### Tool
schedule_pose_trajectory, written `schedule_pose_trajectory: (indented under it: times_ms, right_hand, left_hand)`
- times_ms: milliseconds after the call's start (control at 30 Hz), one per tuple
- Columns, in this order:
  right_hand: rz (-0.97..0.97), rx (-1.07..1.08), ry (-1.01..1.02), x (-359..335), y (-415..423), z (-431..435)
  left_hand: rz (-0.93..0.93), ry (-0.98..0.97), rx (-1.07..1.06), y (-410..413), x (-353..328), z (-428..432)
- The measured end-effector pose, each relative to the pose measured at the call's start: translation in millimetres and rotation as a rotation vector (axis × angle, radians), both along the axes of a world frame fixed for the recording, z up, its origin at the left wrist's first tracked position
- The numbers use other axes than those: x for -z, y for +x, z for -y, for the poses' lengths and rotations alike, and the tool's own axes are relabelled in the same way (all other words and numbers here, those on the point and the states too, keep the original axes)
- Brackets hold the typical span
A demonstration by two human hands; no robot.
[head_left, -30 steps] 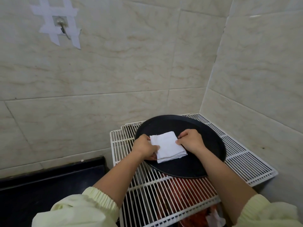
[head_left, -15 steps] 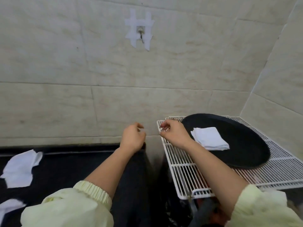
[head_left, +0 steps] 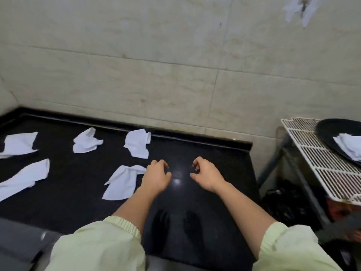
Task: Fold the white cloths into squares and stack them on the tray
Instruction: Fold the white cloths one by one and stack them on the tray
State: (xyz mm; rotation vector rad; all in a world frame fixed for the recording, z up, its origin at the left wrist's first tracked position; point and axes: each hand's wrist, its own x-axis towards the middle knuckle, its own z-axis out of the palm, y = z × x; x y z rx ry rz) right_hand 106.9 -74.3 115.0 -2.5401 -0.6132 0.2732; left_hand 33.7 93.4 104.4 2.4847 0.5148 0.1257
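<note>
White cloths (head_left: 137,144), five crumpled ones, lie scattered over the left of our black tabletop (head_left: 224,159), the nearest just beside our left hand (head_left: 156,178). Folded stack (head_left: 347,146) sits on the tray (head_left: 330,130), far right. Both hands hover empty, fingers loosely curled, right hand (head_left: 207,176) over bare tabletop short of its right edge.

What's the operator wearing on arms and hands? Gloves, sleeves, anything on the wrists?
No gloves: left hand and right hand are bare, with no watch or rings visible. The left sleeve and right sleeve are loose, pale yellow-green, with gathered elastic cuffs.
</note>
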Motion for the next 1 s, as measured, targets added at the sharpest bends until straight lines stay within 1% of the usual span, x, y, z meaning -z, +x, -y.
schedule_pose_trajectory:
  times_ms: [200,367,467,567,633,733,833,900,1000]
  right_hand:
    - [-0.06,-0.118,-0.059,26,-33,-79]
    - [-0.094,-0.21,-0.104,53,-40,-135]
    - [-0.114,-0.272,-0.136,67,-38,-161]
    - [-0.113,-0.359,-0.19,83,-36,-182]
    - [-0.096,-0.425,-0.233,95,-36,-194]
    - [-0.039,-0.524,-0.278,114,-36,-206]
    - [0.079,-0.615,-0.319,127,-37,-211]
    - [0.12,-0.625,-0.316,133,-37,-214]
    - [0.137,-0.573,-0.246,140,-39,-217]
  left_hand:
    - [-0.063,-0.026,-0.151,-51,30,-76]
    - [-0.165,-0.034,-0.248,-75,60,-124]
    - [-0.249,-0.018,-0.262,-85,77,-147]
    - [-0.323,0.06,-0.197,-88,90,-166]
    - [-0.331,0.101,-0.114,-88,99,-174]
    - [-0.293,0.17,0.021,-88,112,-183]
    - [-0.228,0.21,0.11,-89,123,-186]
    - [-0.203,0.206,0.136,-88,128,-188]
    - [-0.175,0.194,0.14,-86,132,-190]
